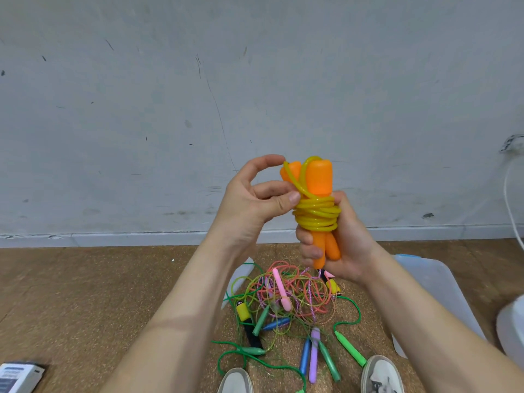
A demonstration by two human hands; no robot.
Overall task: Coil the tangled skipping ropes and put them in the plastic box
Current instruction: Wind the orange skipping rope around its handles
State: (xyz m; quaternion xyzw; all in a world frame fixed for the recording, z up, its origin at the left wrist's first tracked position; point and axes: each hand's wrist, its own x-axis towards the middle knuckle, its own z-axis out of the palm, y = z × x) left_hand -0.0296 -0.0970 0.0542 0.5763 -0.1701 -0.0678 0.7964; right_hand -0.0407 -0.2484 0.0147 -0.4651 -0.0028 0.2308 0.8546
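Note:
A skipping rope with two orange handles [319, 178] is held up at chest height, its yellow cord [316, 215] wound several times around both handles. My right hand [343, 245] grips the lower part of the handles. My left hand [256, 202] pinches the cord at the left side of the coil, thumb against it. On the floor below lies a tangle of skipping ropes [295, 304] in pink, green, purple and blue. The translucent plastic box [436, 290] stands on the floor to the right, partly hidden by my right forearm.
A grey wall with a pale skirting rises close ahead. My two shoes [381, 375] show at the bottom edge on the brown cork-like floor [99, 293]. A printed box [17, 377] lies at bottom left. A white cable [510, 199] and a white object sit at the far right.

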